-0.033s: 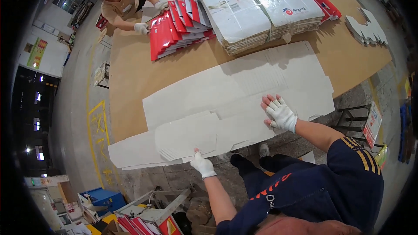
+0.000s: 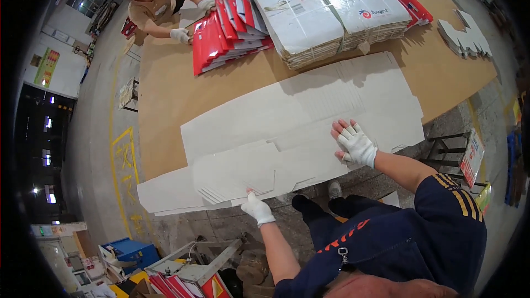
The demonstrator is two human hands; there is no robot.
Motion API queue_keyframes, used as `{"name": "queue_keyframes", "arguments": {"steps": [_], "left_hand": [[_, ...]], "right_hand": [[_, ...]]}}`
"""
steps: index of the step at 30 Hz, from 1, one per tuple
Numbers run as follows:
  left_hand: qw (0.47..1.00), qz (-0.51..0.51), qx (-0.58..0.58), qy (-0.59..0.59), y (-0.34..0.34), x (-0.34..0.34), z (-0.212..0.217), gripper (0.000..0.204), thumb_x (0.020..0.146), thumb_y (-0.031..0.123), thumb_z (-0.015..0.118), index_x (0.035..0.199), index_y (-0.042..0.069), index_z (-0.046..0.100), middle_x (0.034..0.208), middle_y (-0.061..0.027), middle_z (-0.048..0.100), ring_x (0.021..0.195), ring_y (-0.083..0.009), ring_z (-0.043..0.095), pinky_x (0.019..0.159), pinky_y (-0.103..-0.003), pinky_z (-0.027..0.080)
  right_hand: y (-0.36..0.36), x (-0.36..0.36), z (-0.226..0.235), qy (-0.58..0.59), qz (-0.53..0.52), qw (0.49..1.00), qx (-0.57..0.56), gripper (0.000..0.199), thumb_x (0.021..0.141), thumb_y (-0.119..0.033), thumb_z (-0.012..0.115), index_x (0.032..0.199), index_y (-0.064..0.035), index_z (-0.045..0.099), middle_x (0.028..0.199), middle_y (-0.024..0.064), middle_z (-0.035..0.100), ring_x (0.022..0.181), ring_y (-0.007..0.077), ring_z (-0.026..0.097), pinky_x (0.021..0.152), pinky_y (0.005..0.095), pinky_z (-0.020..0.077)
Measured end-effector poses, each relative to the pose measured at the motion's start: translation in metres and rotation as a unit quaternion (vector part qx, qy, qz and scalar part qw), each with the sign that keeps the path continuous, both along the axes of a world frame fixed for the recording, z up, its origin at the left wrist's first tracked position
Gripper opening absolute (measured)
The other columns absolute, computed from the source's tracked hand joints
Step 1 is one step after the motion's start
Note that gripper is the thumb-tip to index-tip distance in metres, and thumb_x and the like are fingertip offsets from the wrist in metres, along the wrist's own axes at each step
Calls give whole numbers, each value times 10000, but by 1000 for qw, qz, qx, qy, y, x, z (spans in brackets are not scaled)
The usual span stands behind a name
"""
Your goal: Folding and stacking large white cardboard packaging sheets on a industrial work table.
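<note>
My left hand (image 2: 256,210), in a white fingerless glove, is at the near edge of a small stack of white cardboard sheets (image 2: 234,168). Its thumb lies over the edge; the other fingers are mostly hidden, seemingly underneath. My right hand (image 2: 356,146), gloved the same way, rests flat with fingers spread on a larger white cardboard sheet (image 2: 309,96). The small stack overlaps the large sheets, its lower left edges fanned out in steps.
Across the brown-topped table (image 2: 160,116), a co-worker in white gloves handles red-and-white flat packs (image 2: 212,41). A strapped white bundle (image 2: 331,16) stands at the back centre. More red packs (image 2: 403,0) and cut cardboard pieces (image 2: 466,33) lie right. A black stool (image 2: 447,152) stands beside the table.
The small cardboard stack has slid slightly left, with its fanned edges spread differently. The co-worker's red packs have shifted slightly right. My right hand stays in place.
</note>
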State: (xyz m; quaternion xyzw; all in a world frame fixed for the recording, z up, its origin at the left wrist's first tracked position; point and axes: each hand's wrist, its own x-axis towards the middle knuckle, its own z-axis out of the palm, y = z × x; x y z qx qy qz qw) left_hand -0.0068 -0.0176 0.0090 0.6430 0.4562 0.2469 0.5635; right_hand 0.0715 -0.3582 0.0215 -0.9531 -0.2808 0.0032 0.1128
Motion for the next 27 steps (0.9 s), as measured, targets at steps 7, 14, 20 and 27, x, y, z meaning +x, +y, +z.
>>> {"name": "queue_keyframes", "arguments": {"steps": [7,14,20,27], "left_hand": [[962,-39,255,94,-17,-2,3,267,847,161,601,733,-77,564,665,-172,588,643,-280,583,591,-392,441],[985,-60,134,-95,-10,-8,-10,164,857,105,599,943,-35,602,824,-137,661,746,-219,636,685,-312,475],[974,-83,-172,-122,28,-29,17,252,835,104,634,1056,-9,590,897,-11,609,838,-74,563,766,-247,462],[806,-66,-499,-312,77,-32,20,449,897,134,555,1285,-13,381,1246,-87,464,1127,-163,478,970,-340,397]], "right_hand": [[0,6,-9,68,-8,997,-20,784,755,-323,609,1384,0,269,1460,193,226,1370,343,166,1101,512,99],[7,5,-6,-19,47,996,-71,755,796,-369,526,1403,-17,247,1470,192,203,1374,346,149,1107,497,76],[3,7,-10,-4,54,995,-80,726,831,-364,467,1411,-7,215,1476,199,175,1376,359,130,1107,492,65],[-1,13,-5,30,60,989,-130,734,836,-315,434,1425,5,133,1485,213,117,1381,369,91,1104,493,58]]}}
